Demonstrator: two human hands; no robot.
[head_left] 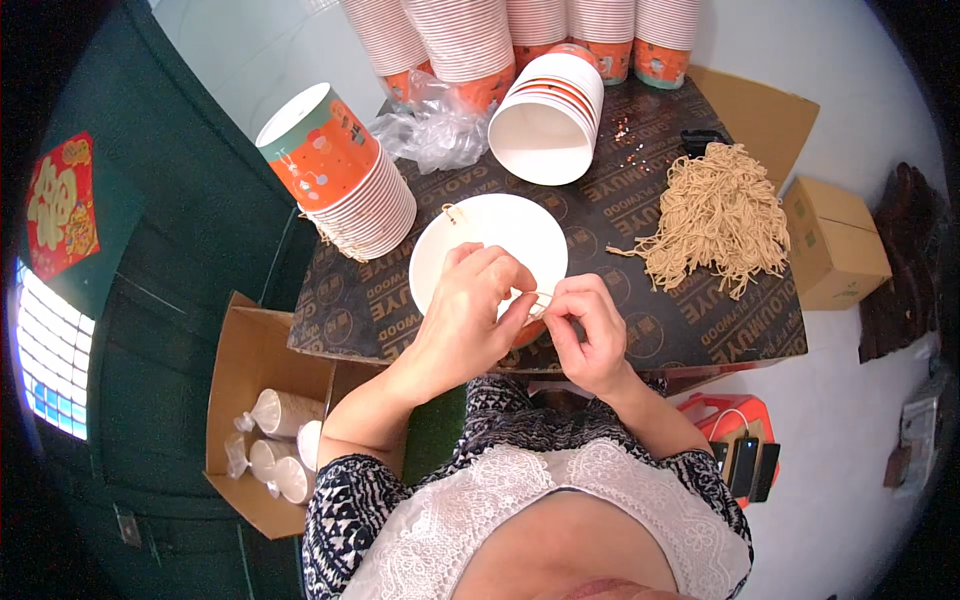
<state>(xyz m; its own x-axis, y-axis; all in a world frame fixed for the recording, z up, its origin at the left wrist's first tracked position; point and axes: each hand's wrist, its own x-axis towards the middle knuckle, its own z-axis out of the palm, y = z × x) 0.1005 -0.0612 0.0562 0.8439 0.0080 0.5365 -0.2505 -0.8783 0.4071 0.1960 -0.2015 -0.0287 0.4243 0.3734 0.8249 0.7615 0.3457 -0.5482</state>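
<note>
While our left hand (pixel 480 305) and right hand (pixel 592 335) pinch thin string (pixel 542 297) above the cup's (pixel 525 222) near edge, we seem to be tying it; next needs gentle pulling.

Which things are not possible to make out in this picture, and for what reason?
All in the head view:
- Pale strand: its ends, hidden around the left hand and right hand.
- White cup: near rim, partly behind the hands.
- Rear cup stacks: cut off by the upper edge.
- Scattered specks: too small to identify.
</note>
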